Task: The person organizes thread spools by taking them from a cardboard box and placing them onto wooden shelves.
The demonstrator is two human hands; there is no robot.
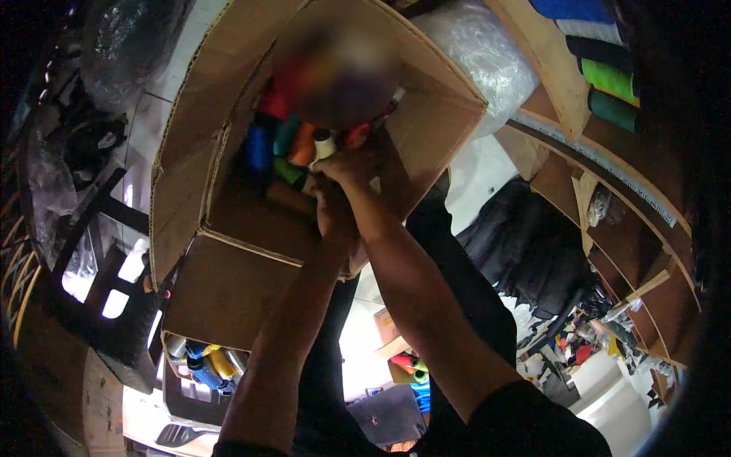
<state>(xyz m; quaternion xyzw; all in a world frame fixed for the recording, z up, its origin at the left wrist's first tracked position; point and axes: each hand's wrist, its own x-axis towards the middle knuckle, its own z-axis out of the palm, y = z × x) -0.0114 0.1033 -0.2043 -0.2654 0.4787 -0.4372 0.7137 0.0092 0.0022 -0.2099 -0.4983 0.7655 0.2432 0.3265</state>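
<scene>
Both arms reach down into an open cardboard box (251, 263) of thread spools. My right hand (352, 166) is closed round the lower part of a cream thread spool (324, 145), which stands with its dark-holed end up. Just below it, my left hand (327, 195) is closed beside the pale end of a green thread spool (288, 172); its fingers are partly hidden, so what they grip is unclear. Close by lie an orange spool (302, 145), a teal spool (286, 135), a blue spool (260, 148) and red ones (274, 105). A round blur covers the box's far part.
Wooden shelves (563, 179) curve along the right, with several spools (609, 76) at the top. Clear plastic wrap (483, 57) bulges behind the box. Black cloth (525, 244) is heaped at right. A crate (190, 400) of spools stands lower left, near a black chair-like frame (114, 289).
</scene>
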